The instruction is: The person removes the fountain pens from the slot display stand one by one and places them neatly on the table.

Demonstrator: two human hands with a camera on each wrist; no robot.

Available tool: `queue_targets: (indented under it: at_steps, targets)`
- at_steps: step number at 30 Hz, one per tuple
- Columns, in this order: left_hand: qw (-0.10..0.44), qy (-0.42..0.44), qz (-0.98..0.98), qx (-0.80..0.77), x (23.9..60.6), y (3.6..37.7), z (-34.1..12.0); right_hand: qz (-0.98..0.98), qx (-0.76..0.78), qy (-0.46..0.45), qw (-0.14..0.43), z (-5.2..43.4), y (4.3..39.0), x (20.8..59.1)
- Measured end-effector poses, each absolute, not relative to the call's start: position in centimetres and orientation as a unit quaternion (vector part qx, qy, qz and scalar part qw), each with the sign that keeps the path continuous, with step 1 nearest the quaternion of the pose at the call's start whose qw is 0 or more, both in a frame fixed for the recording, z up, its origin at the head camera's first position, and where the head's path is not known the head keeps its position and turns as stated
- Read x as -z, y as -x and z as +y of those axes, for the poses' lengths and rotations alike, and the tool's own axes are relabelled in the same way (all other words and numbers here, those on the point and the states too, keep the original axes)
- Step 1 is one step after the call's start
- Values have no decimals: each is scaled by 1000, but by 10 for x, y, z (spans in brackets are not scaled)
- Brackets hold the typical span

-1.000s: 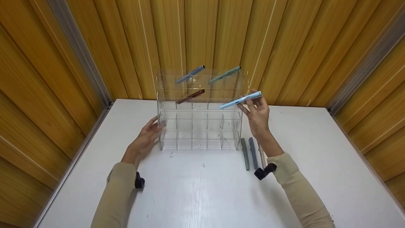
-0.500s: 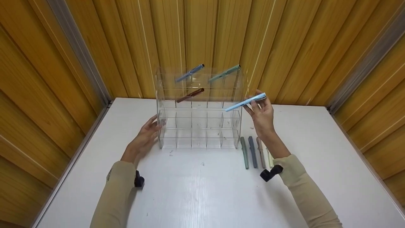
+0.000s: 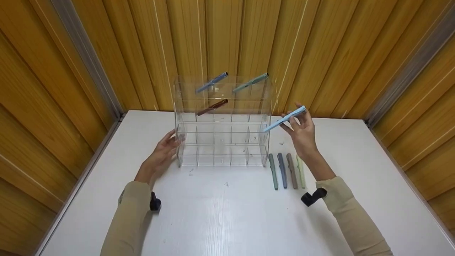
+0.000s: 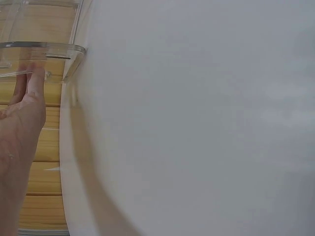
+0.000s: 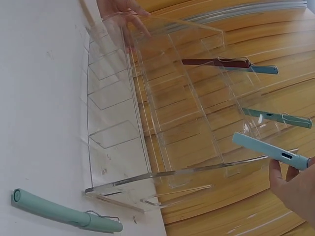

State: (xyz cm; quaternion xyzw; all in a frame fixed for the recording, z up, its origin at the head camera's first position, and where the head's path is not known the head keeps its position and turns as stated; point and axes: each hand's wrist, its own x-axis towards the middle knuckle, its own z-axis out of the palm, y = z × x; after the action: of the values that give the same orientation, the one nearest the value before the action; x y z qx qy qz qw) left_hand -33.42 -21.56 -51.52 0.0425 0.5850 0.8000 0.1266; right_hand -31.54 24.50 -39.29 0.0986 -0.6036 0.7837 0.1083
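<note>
Right hand [image 3: 304, 133] pinches slim light-blue plastic pen [image 3: 284, 118], held in air at 3 o'clock of clear acrylic compartment rack [image 3: 220, 137]. Left hand [image 3: 161, 154], fingers straight, rests against rack's 9 o'clock wall.

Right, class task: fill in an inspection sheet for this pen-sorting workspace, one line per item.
Surface: white table, small specks.
Job's things: clear acrylic organizer upright; blue pen, teal pen and brown pen in its upper slots; light blue pen held beside it.
Clutter: four pens lying side by side on the table.
Grippers: left hand touches the organizer's side; right hand pinches the light blue pen.
Cables: nothing seen.
Surroundings: wooden panel walls.
</note>
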Motion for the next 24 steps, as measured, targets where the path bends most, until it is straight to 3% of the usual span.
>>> queue_targets:
  at_steps: [24]
  targets:
    - [136,-34,581,-802,517,335,-216,-613,-783,-39,99,291,284,407]
